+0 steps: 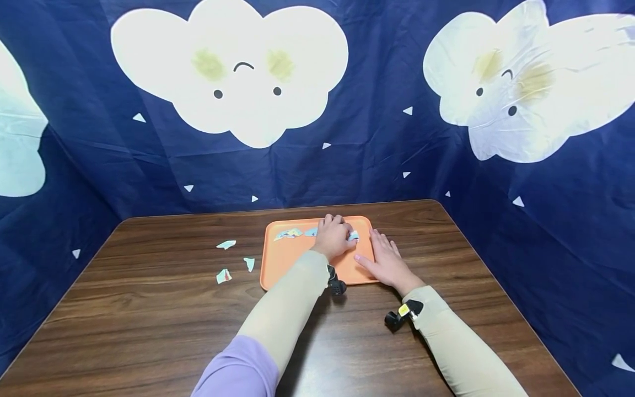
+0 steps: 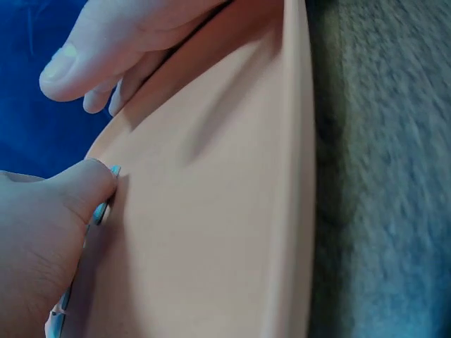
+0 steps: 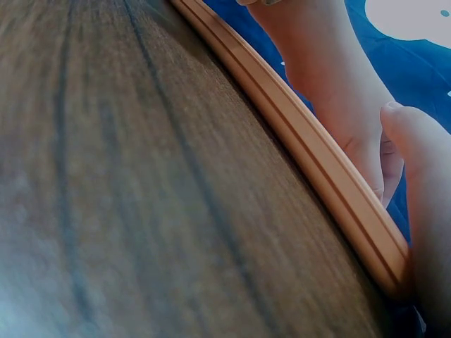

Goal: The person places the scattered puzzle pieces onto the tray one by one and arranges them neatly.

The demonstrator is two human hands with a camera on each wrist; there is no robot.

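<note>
An orange tray [image 1: 292, 270] lies on the wooden table. My left hand [image 1: 333, 238] is over its far right part, pinching a small light-blue paper piece [image 1: 354, 235] between thumb and forefinger. In the left wrist view the left thumb [image 2: 88, 186] lies against the edge of thin paper pieces [image 2: 100, 211], low over the tray floor; the other fingers are hidden. My right hand [image 1: 389, 264] rests at the tray's right rim, thumb over the inside and straight fingers along the outside. More printed paper pieces [image 1: 288, 234] lie along the tray's far side, partly covered by the left hand.
Left of the tray, three loose paper pieces lie on the table [image 1: 163, 309]: a pale one [image 1: 226, 244], a narrow one [image 1: 249, 264] and one with a red mark [image 1: 224, 275]. A dark blue curtain [image 1: 297, 176] with white clouds hangs behind the table and at its sides.
</note>
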